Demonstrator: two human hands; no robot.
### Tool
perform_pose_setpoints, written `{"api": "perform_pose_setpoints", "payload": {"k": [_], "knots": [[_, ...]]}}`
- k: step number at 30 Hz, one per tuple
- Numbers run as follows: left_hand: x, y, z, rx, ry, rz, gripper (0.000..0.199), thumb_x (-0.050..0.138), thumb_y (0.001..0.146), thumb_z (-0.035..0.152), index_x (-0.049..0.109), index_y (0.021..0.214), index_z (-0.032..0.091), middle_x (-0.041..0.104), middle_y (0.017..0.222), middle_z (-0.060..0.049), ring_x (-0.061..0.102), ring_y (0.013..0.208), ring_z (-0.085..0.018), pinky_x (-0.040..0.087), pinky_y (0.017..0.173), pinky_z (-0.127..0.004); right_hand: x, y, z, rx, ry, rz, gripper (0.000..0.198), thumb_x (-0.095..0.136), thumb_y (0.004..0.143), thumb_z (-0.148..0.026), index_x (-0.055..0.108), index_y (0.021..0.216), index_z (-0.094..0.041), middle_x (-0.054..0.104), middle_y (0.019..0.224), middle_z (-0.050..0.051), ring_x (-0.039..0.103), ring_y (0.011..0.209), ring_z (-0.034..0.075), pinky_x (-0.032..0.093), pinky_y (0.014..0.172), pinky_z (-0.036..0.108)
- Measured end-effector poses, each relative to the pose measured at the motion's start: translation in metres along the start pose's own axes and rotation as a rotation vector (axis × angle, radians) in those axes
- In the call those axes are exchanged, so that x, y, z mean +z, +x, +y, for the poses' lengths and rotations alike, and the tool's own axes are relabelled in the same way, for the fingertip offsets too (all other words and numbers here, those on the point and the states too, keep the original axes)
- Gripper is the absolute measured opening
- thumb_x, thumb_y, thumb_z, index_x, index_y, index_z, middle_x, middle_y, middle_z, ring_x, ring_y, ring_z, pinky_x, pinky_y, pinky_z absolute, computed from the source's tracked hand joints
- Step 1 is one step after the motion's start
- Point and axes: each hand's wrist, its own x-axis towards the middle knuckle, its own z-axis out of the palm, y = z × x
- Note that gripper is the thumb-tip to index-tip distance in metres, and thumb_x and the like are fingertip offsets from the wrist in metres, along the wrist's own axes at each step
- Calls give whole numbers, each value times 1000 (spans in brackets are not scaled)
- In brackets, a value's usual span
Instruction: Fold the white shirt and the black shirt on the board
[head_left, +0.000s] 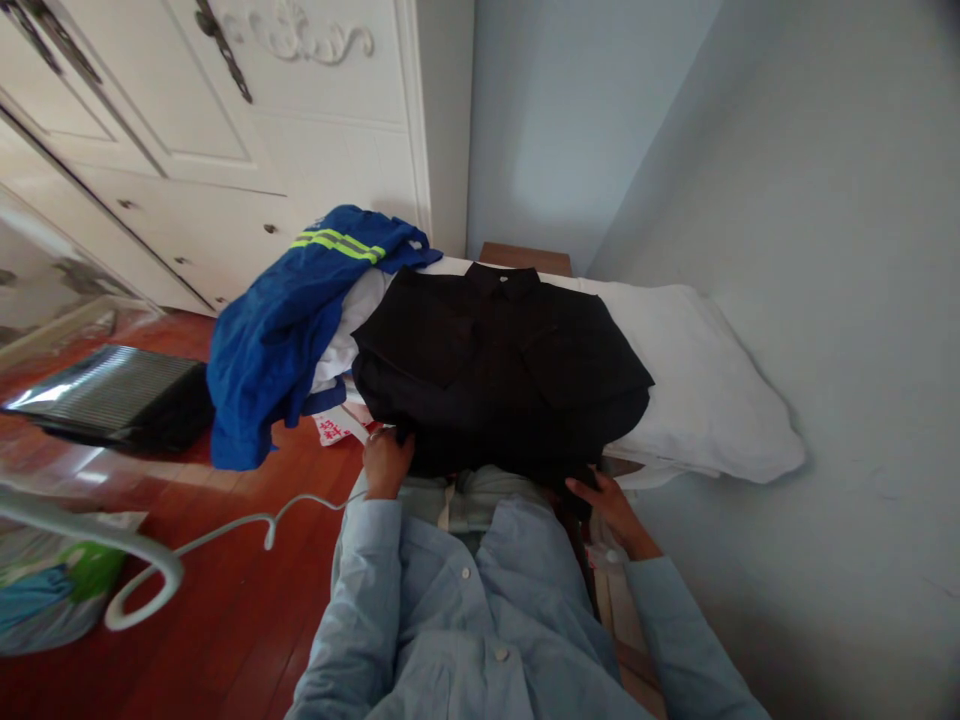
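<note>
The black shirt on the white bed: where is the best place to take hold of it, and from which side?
Probably the near bottom hem of the black shirt, from the person's own side. It lies flat, collar toward the far wall, and its hem hangs over the near edge of the bed, so fingers can slip under there. The left hand and right hand are already at its two near corners.

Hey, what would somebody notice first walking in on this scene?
A black shirt lies spread on white bedding in the middle, with both hands, left and right, at its near hem. Left of it, a blue jacket with yellow stripes hangs over the edge.
</note>
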Motion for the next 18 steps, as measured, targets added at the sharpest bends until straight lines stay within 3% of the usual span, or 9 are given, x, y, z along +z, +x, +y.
{"api": "perform_pose_setpoints", "payload": {"k": [3,6,10,12,14,16,18], "knots": [[-27,-20,4,101,-103,68,30,53,92,43,67,94,17,71,95,-12,67,95,-27,50,82,-34,4,-19,-28,23,138,32,53,92,56,-54,74,90,-17,76,82,6,70,74,25,56,69,37],[-55,-37,10,186,-357,232,35,56,89,52,59,78,19,59,69,-1,57,68,-18,43,64,-27,8,-30,-54,-3,316,74,53,91,58,-51,71,98,-22,77,90,5,72,81,27,58,74,39],[-74,-45,11,138,-638,420,36,58,87,54,56,76,20,55,69,1,52,65,-15,41,60,-25,4,-29,-74,-48,335,52,51,88,63,-49,70,103,-23,77,94,5,72,87,28,57,79,40],[-75,-43,3,68,-537,452,33,54,88,52,57,80,20,58,72,-1,57,68,-18,44,62,-28,-1,-23,-74,-76,314,60,49,87,63,-49,71,102,-23,77,94,3,71,86,27,56,80,38],[-71,-40,-9,5,-256,332,30,52,89,48,60,88,19,65,79,-7,64,77,-25,47,68,-33,-7,-15,-65,-53,278,123,45,90,59,-46,71,93,-24,76,85,1,71,81,25,55,80,37],[-66,-38,-20,-35,0,77,34,53,90,48,62,101,17,70,90,-15,69,89,-33,50,73,-38,-11,-9,-48,18,262,183,42,92,55,-43,71,86,-24,75,79,0,71,81,26,55,84,38],[-61,-37,-27,-41,108,-131,43,50,92,51,62,113,15,72,104,-20,69,102,-37,52,79,-41,-13,-6,-26,87,310,147,43,92,55,-44,73,89,-24,78,87,2,72,91,28,55,91,40]]}}
